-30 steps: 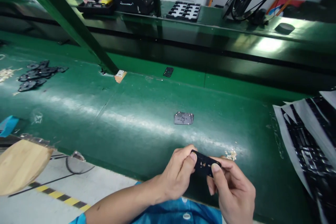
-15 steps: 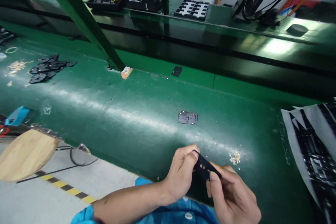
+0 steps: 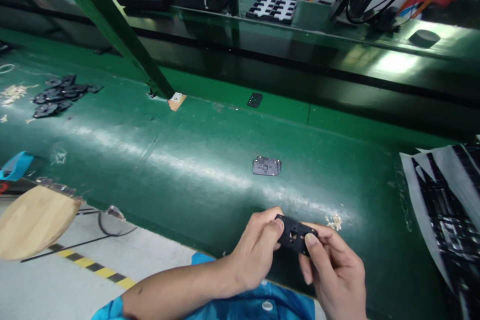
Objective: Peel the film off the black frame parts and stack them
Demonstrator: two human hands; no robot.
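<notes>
Between both hands I hold a small black plastic plate [image 3: 293, 234] with a square cut-out near its middle. My left hand [image 3: 258, 247] pinches its left end, thumb on top. My right hand [image 3: 333, 260] grips the right end with the thumb pressed on the face. Beyond them on the green bench lies a small stack of similar dark plates [image 3: 266, 166]. To the right, partly behind my right hand, is a little heap of pale chips [image 3: 334, 222]. What the fingers under the plate do is hidden.
One black plate [image 3: 255, 100] lies farther back by the green channel. At left are a pile of black parts [image 3: 62, 95] and a slanted green post [image 3: 116, 30]. Black strips on white sheets [image 3: 446, 210] cover the right side. A wooden stool [image 3: 35, 222] stands lower left.
The black plate has turned so that its face shows more towards me. My right hand has shifted slightly, its thumb now higher on the plate. The view has moved a little.
</notes>
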